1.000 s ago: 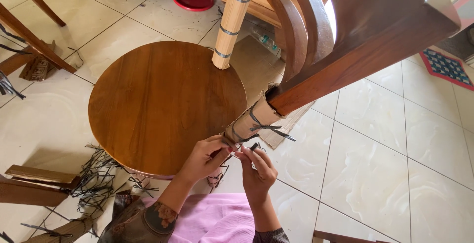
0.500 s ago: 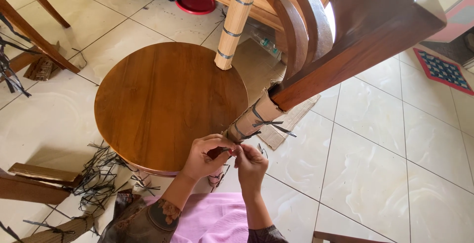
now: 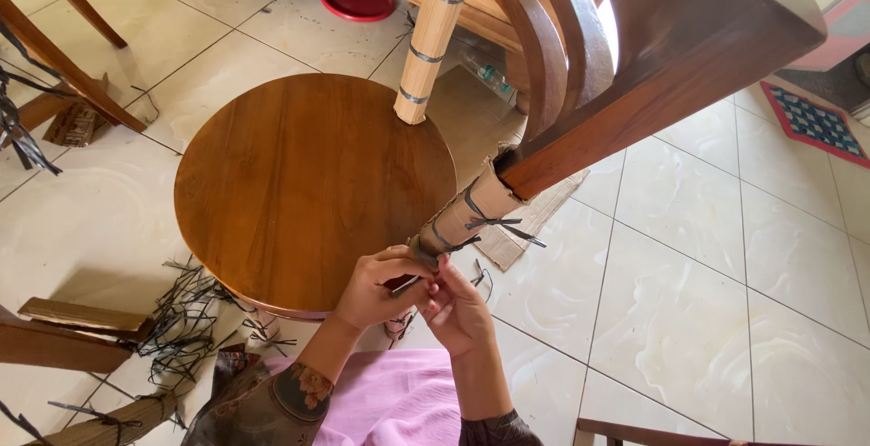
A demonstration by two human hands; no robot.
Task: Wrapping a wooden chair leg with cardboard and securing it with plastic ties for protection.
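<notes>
A wooden chair leg (image 3: 634, 111) slants down toward me, its lower end wrapped in brown cardboard (image 3: 471, 210) tied with dark plastic straps (image 3: 489, 223). My left hand (image 3: 376, 287) grips the bottom end of the wrapped leg and pinches a dark strap (image 3: 408, 283) there. My right hand (image 3: 458, 310) is pressed against the left, fingers closed on the same strap at the leg's tip. A second cardboard-wrapped leg (image 3: 426, 43) with straps stands on the round wooden seat (image 3: 308, 183).
A heap of loose dark straps (image 3: 186, 324) lies on the tiled floor at left. Wooden chair parts (image 3: 63, 56) stand at upper left, wooden pieces (image 3: 72, 319) at lower left. A red basin (image 3: 362, 2) and a patterned mat (image 3: 816, 124) sit farther off. Pink cloth (image 3: 390, 401) covers my lap.
My right hand has closed in against my left at the leg's tip, turning palm up. The strap end that stuck out between the hands is now drawn in.
</notes>
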